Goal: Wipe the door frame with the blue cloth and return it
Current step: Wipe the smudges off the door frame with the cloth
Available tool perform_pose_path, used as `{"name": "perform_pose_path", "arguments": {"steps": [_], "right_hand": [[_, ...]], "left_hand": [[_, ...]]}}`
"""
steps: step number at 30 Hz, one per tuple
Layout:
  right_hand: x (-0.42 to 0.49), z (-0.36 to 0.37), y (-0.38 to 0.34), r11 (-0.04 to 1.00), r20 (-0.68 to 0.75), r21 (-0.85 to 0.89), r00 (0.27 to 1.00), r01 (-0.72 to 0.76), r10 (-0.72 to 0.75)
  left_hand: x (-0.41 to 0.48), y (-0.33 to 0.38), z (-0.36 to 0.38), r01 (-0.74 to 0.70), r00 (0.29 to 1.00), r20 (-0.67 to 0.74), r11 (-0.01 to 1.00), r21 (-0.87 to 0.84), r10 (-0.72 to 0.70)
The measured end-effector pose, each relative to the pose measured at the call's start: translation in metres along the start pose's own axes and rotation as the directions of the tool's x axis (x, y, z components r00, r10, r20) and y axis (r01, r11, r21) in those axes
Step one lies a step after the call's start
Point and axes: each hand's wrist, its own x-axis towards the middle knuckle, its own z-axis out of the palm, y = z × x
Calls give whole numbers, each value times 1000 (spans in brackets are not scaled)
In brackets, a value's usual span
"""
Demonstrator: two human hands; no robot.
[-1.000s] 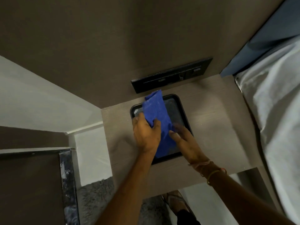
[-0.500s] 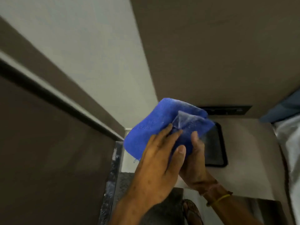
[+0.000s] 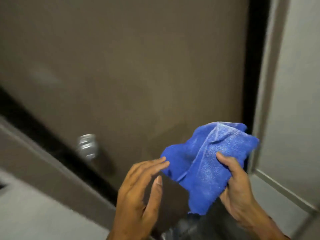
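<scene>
The blue cloth hangs crumpled in the air in front of a brown door. My right hand grips its right side, thumb on top of the fabric. My left hand is beside the cloth's left edge with fingers spread; its fingertips just reach the cloth's corner without clasping it. The door frame runs up the right side as a grey strip beside a dark gap, and another dark frame strip slants along the lower left.
A shiny metal door knob sticks out of the door at lower left, blurred. A pale wall lies right of the frame. A dark glossy floor strip shows at the bottom between my arms.
The cloth left the black tray on the side table and came up in both hands. The view swung left to the door. My left hand has let go and opened.
</scene>
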Motion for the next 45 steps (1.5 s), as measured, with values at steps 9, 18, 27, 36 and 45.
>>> {"name": "perform_pose_path", "arguments": {"steps": [9, 18, 27, 36, 45], "right_hand": [[-50, 165, 129, 976, 263, -181, 951, -118, 164], [-52, 267, 155, 849, -10, -475, 963, 233, -270], [-43, 384, 203, 0, 473, -866, 821, 499, -320], [17, 356, 207, -493, 742, -668, 443, 557, -504], [22, 384, 207, -449, 756, -616, 325, 647, -568]], "left_hand": [[-111, -58, -186, 467, 837, -400, 868, 168, -373], [-85, -89, -248, 585, 664, -645, 800, 133, -378], [53, -120, -331, 420, 738, -674, 750, 512, 47], [65, -186, -363, 371, 879, -449, 359, 856, 163], [62, -193, -365, 335, 878, -421, 339, 879, 226]]}}
